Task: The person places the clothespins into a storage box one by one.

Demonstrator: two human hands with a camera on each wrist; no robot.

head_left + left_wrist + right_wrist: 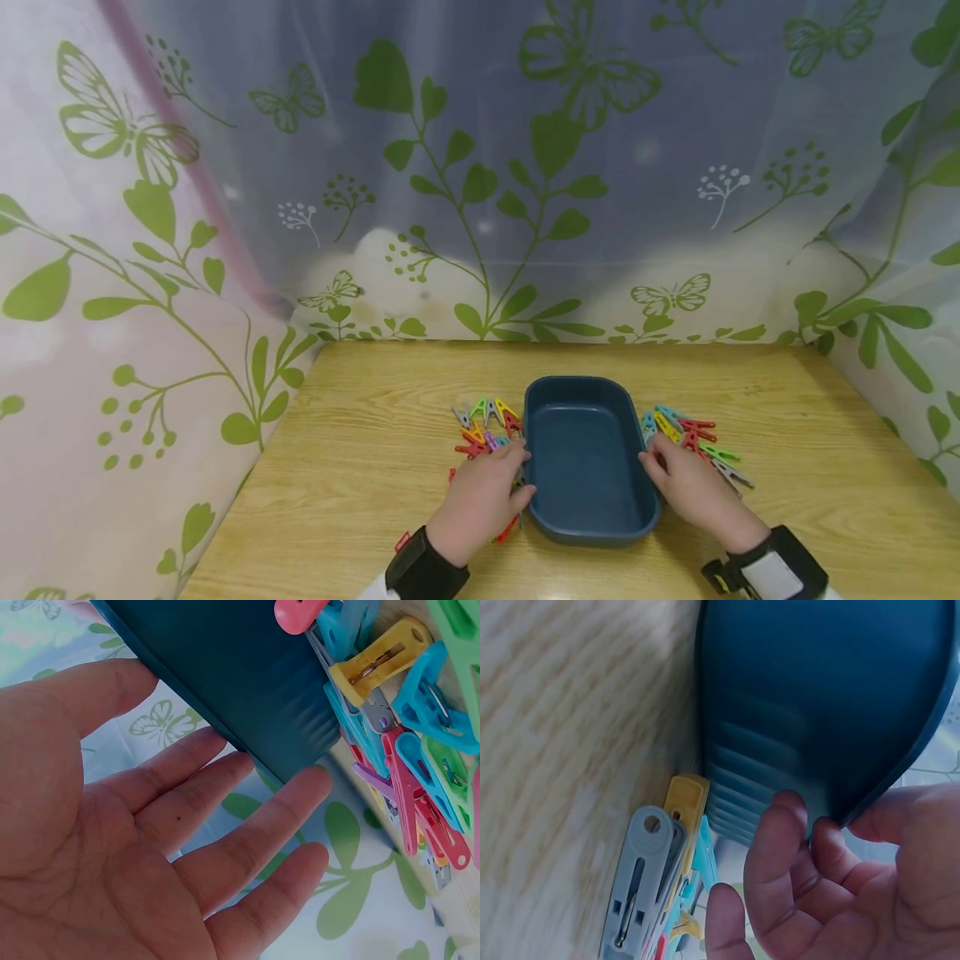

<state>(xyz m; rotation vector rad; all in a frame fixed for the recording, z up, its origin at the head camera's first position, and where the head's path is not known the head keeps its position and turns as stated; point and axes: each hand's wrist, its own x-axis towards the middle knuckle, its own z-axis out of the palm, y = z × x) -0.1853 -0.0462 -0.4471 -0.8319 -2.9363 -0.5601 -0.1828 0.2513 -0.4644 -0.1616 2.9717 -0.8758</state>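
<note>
Blue tub [588,467] sits on the table [375,383] between two heaps of pegs [669,427]. The right hand [697,487] pinches its rim; the left hand [483,487], fingers loose, touches it. Getting hold seems the step; moving it likely needs both hands gripping.

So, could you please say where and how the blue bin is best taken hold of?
I'd probably pinch the blue bin by its rim, midway along both long sides, coming from left and right: it sits open side up, its edge above the clothespins alongside.
</note>
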